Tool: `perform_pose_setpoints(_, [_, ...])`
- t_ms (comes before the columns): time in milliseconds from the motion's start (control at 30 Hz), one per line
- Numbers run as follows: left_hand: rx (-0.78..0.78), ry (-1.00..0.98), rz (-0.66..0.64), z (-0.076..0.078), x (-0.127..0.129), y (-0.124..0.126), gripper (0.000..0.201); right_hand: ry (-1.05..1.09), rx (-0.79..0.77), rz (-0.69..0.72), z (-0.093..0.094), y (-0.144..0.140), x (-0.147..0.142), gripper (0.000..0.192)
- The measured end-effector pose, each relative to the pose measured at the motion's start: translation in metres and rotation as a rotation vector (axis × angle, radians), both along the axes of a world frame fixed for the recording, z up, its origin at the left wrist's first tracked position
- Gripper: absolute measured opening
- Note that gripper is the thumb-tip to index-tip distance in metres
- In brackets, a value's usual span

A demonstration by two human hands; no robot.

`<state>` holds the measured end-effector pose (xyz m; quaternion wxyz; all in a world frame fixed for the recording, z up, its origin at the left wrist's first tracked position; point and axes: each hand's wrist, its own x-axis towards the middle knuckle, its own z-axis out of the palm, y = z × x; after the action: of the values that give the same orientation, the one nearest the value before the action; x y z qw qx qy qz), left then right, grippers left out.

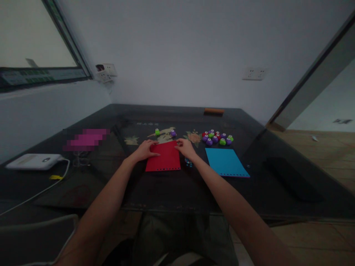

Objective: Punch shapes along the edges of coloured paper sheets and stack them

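Note:
A red sheet of paper [164, 158] with punched holes along its near edge lies in front of me on the dark table. At its far left corner my left hand [145, 149] grips it, thumb on top and fingers at the far edge. My right hand [185, 147] pinches the far right corner. Just beyond the sheet stand a green figure [157, 131] and a purple figure [173, 133], each with one eye. Small blue beads or bits [188, 162] lie beside the sheet, partly hidden by my right wrist.
Right of my hands lies a blue punched sheet [227, 162], with several coloured figures [215, 139] behind it. A brown stick-like object [213, 111] is at the back. A white device [34, 162] with a cable and a blurred pink item [87, 139] occupy the left.

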<state>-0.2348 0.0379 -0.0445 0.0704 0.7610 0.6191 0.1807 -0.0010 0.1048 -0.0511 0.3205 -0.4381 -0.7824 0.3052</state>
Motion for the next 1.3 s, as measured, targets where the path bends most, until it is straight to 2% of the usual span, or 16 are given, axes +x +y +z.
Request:
perform_pose_setpoints(100, [-0.002,0.005,-0.014,0.002,0.001,-0.001,0.064,0.009,-0.032,0.056,0.000,-0.003,0.000,0.034])
perform_pose_setpoints(200, [0.004,-0.002,-0.013,0.003,0.002,-0.002,0.063,0.042,-0.030,0.121,0.000,-0.007,0.000,0.032])
perform_pose_setpoints(333, [0.004,-0.038,-0.012,0.004,0.003,-0.002,0.061,0.116,-0.069,0.114,0.001,-0.010,-0.001,0.027])
perform_pose_setpoints(467, [0.038,-0.165,0.033,0.007,0.003,-0.002,0.058,0.301,-0.233,0.120,0.001,-0.008,-0.002,0.023])
perform_pose_setpoints(567, [0.046,-0.348,0.109,0.009,0.003,0.000,0.060,0.449,-0.382,0.130,0.001,-0.003,0.000,0.022])
perform_pose_setpoints(633, [0.006,-0.517,0.133,0.010,0.005,0.000,0.061,0.519,-0.435,0.115,0.002,0.000,0.003,0.021])
perform_pose_setpoints(733, [-0.118,-0.756,0.118,0.011,0.009,-0.001,0.056,0.591,-0.423,0.067,0.004,0.006,0.010,0.019])
perform_pose_setpoints(867, [-0.356,-0.904,0.055,0.015,0.020,-0.008,0.044,0.691,-0.389,-0.008,0.005,0.013,0.018,0.020])
perform_pose_setpoints(1033, [-0.514,-0.883,-0.026,0.021,0.038,-0.021,0.037,0.766,-0.350,0.011,0.007,0.016,0.023,0.027])
perform_pose_setpoints(1300, [-0.536,-0.794,-0.068,0.027,0.046,-0.027,0.034,0.759,-0.332,0.002,0.010,0.016,0.024,0.026])
